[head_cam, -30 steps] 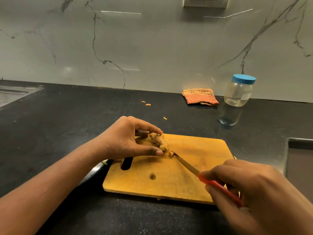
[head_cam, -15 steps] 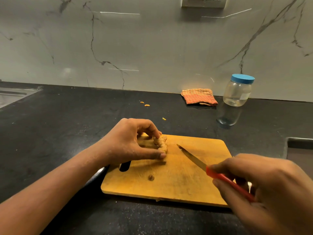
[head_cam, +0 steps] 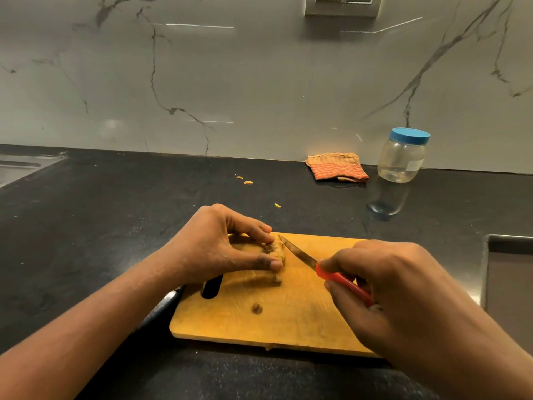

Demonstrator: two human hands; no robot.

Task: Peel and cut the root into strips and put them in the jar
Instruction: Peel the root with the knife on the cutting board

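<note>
A knobbly yellow-brown root lies on the wooden cutting board. My left hand pinches it between thumb and fingers. My right hand grips a knife by its red handle, and the blade lies against the root's right side. Two small cut bits rest on the board, one just below the root and one nearer me. The clear jar with a blue lid stands closed at the back right.
A folded orange cloth lies left of the jar by the wall. Small orange scraps dot the black counter behind the board. A sink edge shows at far left and a recessed metal basin at right.
My right hand has brought the knife forward and left, so the blade now lies against the root. My left hand keeps its hold on the root.
</note>
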